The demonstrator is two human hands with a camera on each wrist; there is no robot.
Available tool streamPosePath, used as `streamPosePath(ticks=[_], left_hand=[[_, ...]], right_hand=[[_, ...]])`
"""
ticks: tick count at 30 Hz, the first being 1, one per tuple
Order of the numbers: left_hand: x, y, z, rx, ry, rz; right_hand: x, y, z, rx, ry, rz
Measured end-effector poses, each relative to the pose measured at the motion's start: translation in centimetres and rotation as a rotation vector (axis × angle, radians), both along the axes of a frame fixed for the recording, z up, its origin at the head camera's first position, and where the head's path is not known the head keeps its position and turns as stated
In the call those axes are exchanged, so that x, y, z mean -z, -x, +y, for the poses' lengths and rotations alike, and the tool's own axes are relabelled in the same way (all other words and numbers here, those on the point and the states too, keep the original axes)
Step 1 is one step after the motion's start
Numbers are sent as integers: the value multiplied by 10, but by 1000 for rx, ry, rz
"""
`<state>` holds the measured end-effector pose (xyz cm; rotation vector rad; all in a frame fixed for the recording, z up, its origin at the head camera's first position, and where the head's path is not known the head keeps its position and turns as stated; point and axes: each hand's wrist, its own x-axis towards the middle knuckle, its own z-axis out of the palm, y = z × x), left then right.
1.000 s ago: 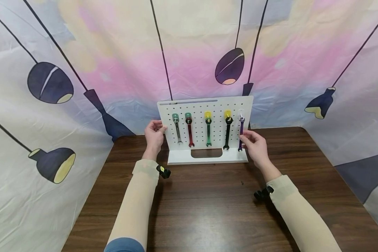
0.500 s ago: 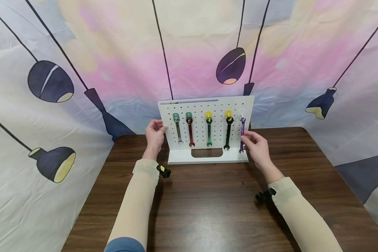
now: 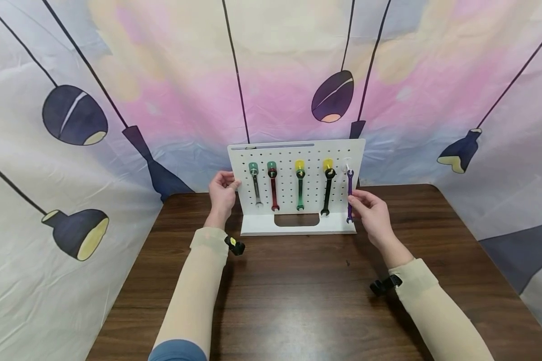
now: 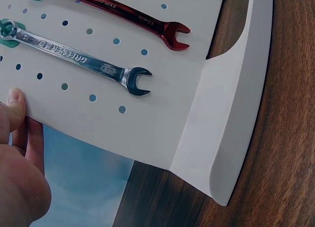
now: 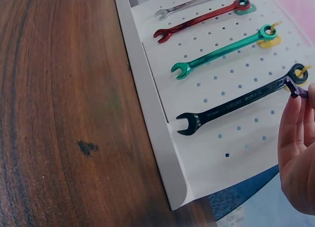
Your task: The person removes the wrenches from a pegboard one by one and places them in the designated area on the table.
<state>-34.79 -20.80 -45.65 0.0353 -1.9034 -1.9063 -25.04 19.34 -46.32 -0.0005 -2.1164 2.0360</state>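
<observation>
The right hand (image 3: 371, 216) pinches a slim purple wrench (image 3: 350, 196) between thumb and fingertips, about halfway down its shaft. The wrench hangs upright at the right end of a white pegboard stand (image 3: 293, 153), its ring end just under the clear hook (image 3: 347, 164) and its open jaw low, near the stand's base lip. It has a glossy metallic violet finish and is the thinnest of the row. In the right wrist view only a dark purple tip (image 5: 294, 91) shows at the fingers (image 5: 294, 133).

The left hand (image 3: 222, 193) grips the pegboard's left edge, thumb on the front face and fingers curled behind.

To the left of the purple one hang a black wrench (image 3: 327, 192), a green wrench (image 3: 300, 189), a red wrench (image 3: 273, 189) and a silver wrench (image 3: 256, 187), each on a coloured peg. The stand sits on a dark wooden table (image 3: 298, 296).
</observation>
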Motion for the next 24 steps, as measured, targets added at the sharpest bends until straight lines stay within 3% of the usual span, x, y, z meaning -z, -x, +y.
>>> streamPosePath(ticks=[24], left_hand=[[0,-2,-1,-2,10,-14]], right_hand=[[-8,-5,-1,-30,137,-3]])
